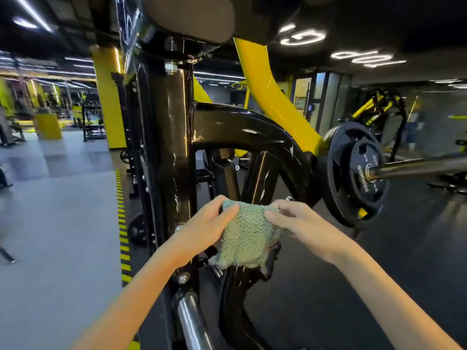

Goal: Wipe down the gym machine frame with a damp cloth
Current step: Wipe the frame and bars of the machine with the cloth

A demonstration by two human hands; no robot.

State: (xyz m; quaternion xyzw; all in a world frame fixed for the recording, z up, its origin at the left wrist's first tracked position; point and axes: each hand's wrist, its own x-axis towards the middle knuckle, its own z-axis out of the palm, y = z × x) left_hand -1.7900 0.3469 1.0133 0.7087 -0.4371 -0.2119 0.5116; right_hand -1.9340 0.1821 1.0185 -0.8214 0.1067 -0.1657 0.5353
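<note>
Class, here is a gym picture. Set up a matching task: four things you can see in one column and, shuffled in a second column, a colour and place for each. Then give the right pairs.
Column one
1. cloth
2. weight plate
3. slanted beam
4. floor strip

Column two
A. plain yellow, passing behind the black frame
B. green, pinched between the left hand and the right hand
C. yellow and black stripes, left of the frame
D. black, on the steel bar

Pairs: 1-B, 2-D, 3-A, 4-C
</note>
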